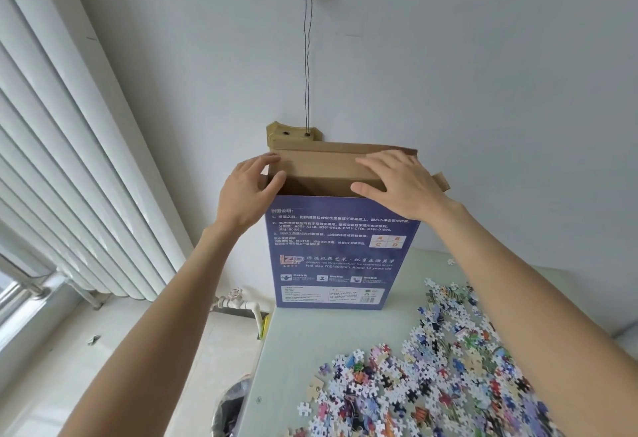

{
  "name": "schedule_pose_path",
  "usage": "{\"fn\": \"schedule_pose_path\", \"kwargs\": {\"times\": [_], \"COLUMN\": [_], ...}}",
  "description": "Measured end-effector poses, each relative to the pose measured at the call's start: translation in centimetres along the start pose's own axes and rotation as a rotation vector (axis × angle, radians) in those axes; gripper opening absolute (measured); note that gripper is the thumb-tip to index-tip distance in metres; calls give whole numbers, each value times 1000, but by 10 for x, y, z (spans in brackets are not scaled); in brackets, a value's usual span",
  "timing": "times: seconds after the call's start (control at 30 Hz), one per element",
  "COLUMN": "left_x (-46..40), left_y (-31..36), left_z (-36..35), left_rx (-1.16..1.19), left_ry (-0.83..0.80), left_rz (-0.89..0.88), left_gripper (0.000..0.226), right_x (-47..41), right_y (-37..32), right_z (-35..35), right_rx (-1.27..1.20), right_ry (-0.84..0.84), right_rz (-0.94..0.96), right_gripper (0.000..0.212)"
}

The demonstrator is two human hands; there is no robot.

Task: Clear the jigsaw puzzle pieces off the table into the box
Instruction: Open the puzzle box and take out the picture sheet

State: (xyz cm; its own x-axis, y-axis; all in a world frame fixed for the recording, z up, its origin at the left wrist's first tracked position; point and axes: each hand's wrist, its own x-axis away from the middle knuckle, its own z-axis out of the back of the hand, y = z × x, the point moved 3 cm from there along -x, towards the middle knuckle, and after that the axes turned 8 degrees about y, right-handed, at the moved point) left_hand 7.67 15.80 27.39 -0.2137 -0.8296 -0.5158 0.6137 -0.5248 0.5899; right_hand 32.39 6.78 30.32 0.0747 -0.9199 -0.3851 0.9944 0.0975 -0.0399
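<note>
Both hands, left hand (245, 185) and right hand (397, 182), lie spread on the box (340, 257) flaps, hiding its inside.

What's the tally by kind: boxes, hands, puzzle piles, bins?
Box: 1, upright, top open
Hands: 2, left hand, right hand, both at the box top
Puzzle pile: 1, loose pieces too many to count
Bin: 1
Total: 5
</note>
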Motion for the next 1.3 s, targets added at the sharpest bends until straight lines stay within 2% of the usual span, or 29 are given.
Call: {"fn": "schedule_pose_path", "kwargs": {"times": [0.13,0.23,0.5,0.63,0.73,0.83,0.93,1.0,1.1,1.2,1.3], "left_x": [0,6,21,28,31,35,46,65,112,174,251], "left_y": [16,24,22,19,17,18,29,41,49,30,8], "left_z": [12,16,8,6,4,5,16,30,46,51,57], "left_rx": [-43,-67,-260,-277,-269,-257,-183,-84,57,122,64], "left_ry": [82,90,22,7,-2,3,97,190,219,131,16], "left_rz": [-61,-95,-237,-269,-275,-291,-311,-247,-65,134,316], "left_gripper": [31,29,33,37,31,32,32,33,22,23,21], "right_x": [3,8,23,36,41,45,54,70,113,166,225], "right_y": [-7,-15,-24,-28,-26,-29,-39,-50,-74,-99,-129], "right_z": [12,19,12,2,-5,-5,5,14,10,-19,-54], "right_rx": [-18,-19,-14,-3,16,26,-37,-134,-268,-364,-409], "right_ry": [132,180,98,43,35,90,242,358,417,305,115], "right_rz": [18,-3,-78,-80,-70,-69,-54,-66,-121,-195,-203], "right_gripper": [51,43,39,39,40,43,39,32,28,27,26]}}
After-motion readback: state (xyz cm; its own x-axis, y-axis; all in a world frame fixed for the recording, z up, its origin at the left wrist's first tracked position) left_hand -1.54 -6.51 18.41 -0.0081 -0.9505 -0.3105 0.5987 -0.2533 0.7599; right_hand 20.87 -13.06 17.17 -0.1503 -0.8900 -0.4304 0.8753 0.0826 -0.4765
